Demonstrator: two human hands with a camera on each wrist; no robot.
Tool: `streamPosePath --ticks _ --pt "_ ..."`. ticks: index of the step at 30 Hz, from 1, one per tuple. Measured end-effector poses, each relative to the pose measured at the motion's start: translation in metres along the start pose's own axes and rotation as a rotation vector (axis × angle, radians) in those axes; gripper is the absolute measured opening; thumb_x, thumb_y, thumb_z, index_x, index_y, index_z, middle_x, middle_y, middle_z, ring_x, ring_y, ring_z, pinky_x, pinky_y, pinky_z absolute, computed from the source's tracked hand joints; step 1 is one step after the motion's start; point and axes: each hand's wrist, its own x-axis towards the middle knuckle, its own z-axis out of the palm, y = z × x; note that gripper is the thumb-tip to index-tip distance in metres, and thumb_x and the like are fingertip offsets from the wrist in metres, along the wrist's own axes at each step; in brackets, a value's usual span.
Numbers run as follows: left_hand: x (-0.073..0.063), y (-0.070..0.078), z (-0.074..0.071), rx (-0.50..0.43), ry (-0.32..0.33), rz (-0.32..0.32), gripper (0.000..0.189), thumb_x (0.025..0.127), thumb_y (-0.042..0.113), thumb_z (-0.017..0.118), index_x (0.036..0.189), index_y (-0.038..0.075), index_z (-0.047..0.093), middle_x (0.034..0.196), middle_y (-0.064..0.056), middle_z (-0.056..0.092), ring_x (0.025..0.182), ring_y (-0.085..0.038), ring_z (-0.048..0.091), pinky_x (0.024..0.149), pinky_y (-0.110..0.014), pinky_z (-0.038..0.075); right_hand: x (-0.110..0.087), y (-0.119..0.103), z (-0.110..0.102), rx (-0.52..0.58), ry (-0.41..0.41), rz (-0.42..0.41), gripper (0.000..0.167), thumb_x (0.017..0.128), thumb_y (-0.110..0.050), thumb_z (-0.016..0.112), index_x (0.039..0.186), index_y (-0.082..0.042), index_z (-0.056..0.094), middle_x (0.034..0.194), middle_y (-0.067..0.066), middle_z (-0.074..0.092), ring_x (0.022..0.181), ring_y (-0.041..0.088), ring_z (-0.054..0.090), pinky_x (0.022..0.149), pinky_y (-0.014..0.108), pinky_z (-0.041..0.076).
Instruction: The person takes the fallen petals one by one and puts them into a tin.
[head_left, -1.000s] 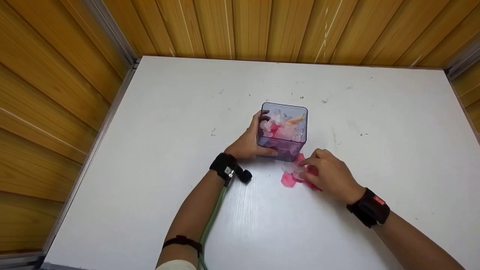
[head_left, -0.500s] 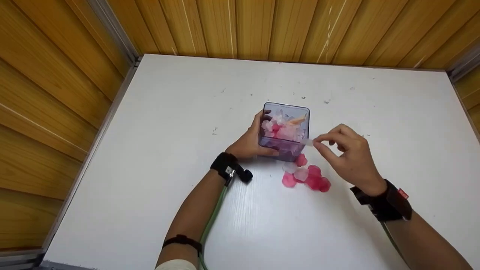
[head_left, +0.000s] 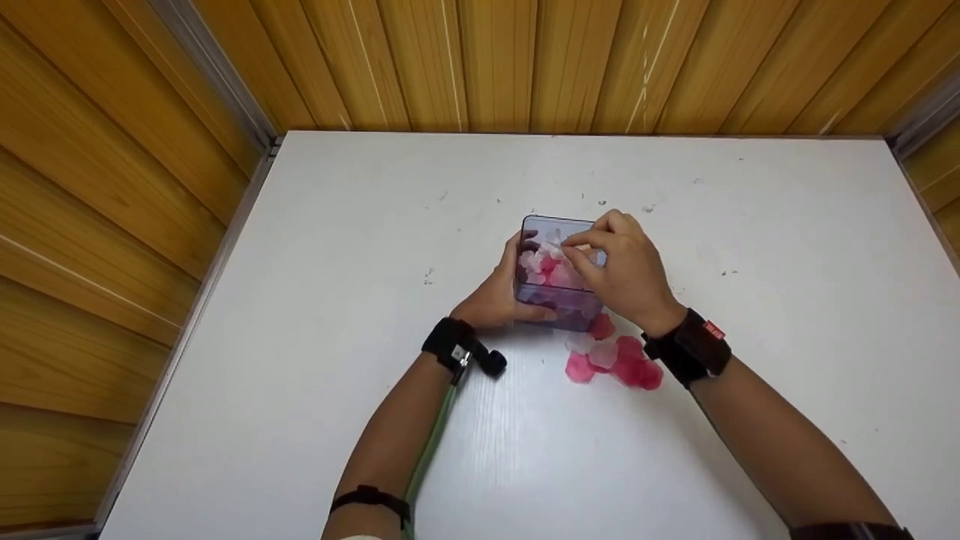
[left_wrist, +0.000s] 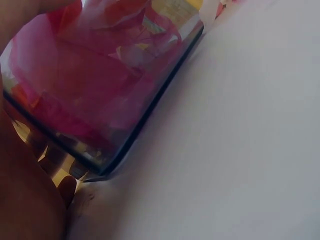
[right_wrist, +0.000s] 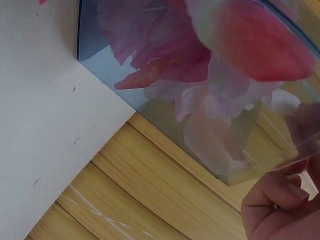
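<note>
My left hand grips a clear bluish square box from its left side, thumb across the near wall. The open top of the box tilts toward me. Inside lie pink, white and peach flower petals, also visible through the wall in both wrist views. Over the opening is my right hand, thumb and index fingertips pinched together at a pale petal, the other fingers curled. On the table just below the box, a loose pile of pink and white petals lies flat, near my right wrist.
The white table has small dark scuffs. Yellow wood-slat panels rise behind it and along the left, joined by a metal corner post. Black straps with cameras sit on both wrists, and a green cable runs along the left forearm.
My right hand has lifted a pale petal from the pile, swung out to the right of the box, and then come left over its opening. The left hand and box stay in place.
</note>
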Motion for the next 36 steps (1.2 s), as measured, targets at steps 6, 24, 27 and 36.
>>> streamPosePath --ticks 6,24,27,36 --pt "0.000 0.001 -0.003 -0.003 0.004 -0.008 0.128 0.071 0.020 0.095 0.162 0.021 0.005 0.151 -0.004 0.035 0.137 -0.016 0.042 0.118 -0.034 0.032 -0.007 0.002 -0.011 0.015 0.040 -0.028 0.017 0.094 -0.011 0.076 0.107 0.001 0.080 0.087 0.015 0.053 0.087 0.029 0.049 0.068 0.034 0.036" --pt "0.002 0.006 -0.004 0.014 0.006 -0.021 0.128 0.071 0.022 0.096 0.162 0.019 0.005 0.152 -0.005 0.032 0.139 -0.015 0.038 0.120 -0.032 0.029 -0.127 0.053 -0.026 -0.174 -0.284 -0.057 0.029 0.071 -0.021 0.097 0.093 -0.009 0.082 0.084 -0.003 0.051 0.079 0.010 0.047 0.058 0.024 0.048" --pt "0.002 0.005 -0.004 0.012 0.005 -0.023 0.128 0.071 0.022 0.095 0.162 0.019 0.005 0.152 -0.005 0.032 0.139 -0.015 0.038 0.120 -0.032 0.029 -0.128 0.053 -0.022 -0.175 -0.279 -0.051 0.024 0.072 -0.017 0.096 0.089 -0.010 0.082 0.083 -0.004 0.051 0.078 0.010 0.048 0.059 0.025 0.048" --pt "0.002 0.005 -0.002 0.015 0.007 -0.026 0.126 0.071 0.022 0.096 0.160 0.024 0.007 0.153 -0.005 0.031 0.139 -0.016 0.039 0.119 -0.031 0.030 -0.128 0.053 -0.022 -0.177 -0.304 0.002 0.025 0.074 -0.018 0.095 0.094 -0.011 0.084 0.083 -0.003 0.053 0.080 0.013 0.049 0.059 0.026 0.047"
